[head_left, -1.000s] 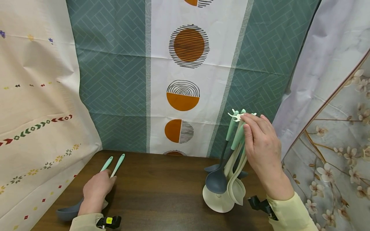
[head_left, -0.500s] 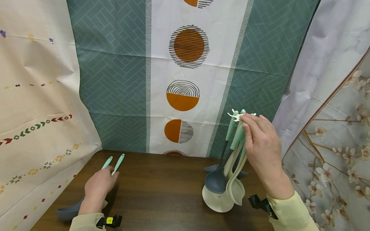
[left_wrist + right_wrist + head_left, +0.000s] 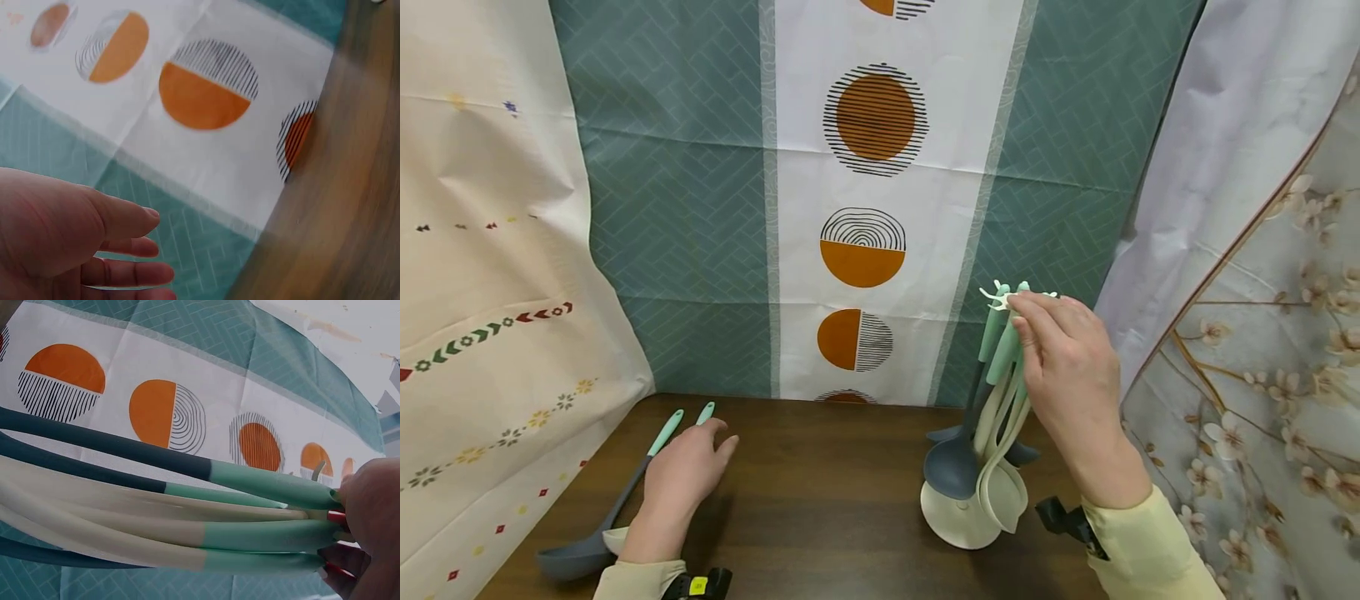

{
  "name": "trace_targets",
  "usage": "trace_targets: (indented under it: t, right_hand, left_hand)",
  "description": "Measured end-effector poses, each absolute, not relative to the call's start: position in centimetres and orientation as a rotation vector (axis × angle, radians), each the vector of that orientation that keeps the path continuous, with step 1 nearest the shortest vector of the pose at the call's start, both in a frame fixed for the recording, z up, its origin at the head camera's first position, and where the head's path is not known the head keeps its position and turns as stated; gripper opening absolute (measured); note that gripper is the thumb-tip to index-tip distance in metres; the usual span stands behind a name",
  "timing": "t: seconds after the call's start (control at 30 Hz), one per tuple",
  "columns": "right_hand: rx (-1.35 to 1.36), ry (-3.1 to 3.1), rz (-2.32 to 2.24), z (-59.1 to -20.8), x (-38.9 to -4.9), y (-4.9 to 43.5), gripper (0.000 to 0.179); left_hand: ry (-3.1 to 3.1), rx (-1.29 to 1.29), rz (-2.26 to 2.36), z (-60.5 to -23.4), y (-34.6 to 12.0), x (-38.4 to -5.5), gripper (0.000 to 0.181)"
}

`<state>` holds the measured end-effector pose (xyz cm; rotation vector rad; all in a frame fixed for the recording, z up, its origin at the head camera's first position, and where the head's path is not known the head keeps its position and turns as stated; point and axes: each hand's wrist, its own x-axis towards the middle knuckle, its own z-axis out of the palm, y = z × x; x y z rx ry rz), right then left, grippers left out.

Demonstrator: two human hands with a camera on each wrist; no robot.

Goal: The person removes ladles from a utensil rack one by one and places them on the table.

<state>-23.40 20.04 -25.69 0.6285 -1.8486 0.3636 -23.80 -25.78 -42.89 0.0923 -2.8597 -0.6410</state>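
Utensil stand (image 3: pixel 958 527): where is it, and what hangs there?

It stands upright towards the right of a dark brown wooden table (image 3: pixel 820 500), on a round cream base. From its pronged top hang dark grey and cream kitchen tools with mint-green handles. A grey ladle (image 3: pixel 955 468) is at the front, with a cream ladle-like tool (image 3: pixel 1002 496) just beside it.

What is the right hand (image 3: pixel 1071 375) doing?

Its fingers bend over the top of the utensil stand and grip it, close against the handle ends.

And the left hand (image 3: pixel 688 467)?

It is empty, fingers loosely extended, at the table's left. Beneath it is a cream utensil (image 3: pixel 616 540), mostly hidden; whether they touch, I cannot tell. Near it lies a dark grey ladle (image 3: pixel 574 560), its mint handle pointing away from the person.

What is behind?

A hanging cloth (image 3: pixel 797 275), green at the sides, its white middle printed with orange-and-black circles. A floral curtain (image 3: pixel 1262 400) hangs at the right.
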Motion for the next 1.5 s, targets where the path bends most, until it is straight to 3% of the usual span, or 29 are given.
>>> trace_targets:
  t: [0.37, 0.53, 0.67, 1.1, 1.33, 1.5]
  right_hand:
    - [0.795, -1.849, 0.498, -25.3, -24.1, 22.0, 0.031]
    - [0.930, -1.847, 0.500, -25.1, -24.8, 23.6, 0.053]
    - [0.956, -1.868, 0.515, -24.9, -25.2, 24.5, 0.057]
    - [1.146, -1.947, 0.654, -24.2, -25.5, 26.5, 0.032]
    - [1.148, -1.959, 0.663, -23.7, -25.5, 26.6, 0.039]
    - [1.092, -1.946, 0.615, -23.5, -25.2, 26.1, 0.034]
  left_hand:
    - [-2.762, -0.053, -0.620, -41.6, -21.6, -23.0, 0.036]
    - [-2.715, -0.120, -0.624, -40.7, -19.7, -22.8, 0.032]
    - [-2.681, -0.171, -0.631, -39.9, -18.1, -22.6, 0.031]
    - [-2.613, -0.317, -0.663, -38.9, -13.5, -22.0, 0.019]
    - [-2.602, -0.371, -0.685, -38.7, -12.0, -21.6, 0.017]
    - [-2.593, -0.411, -0.662, -38.4, -11.2, -21.4, 0.015]
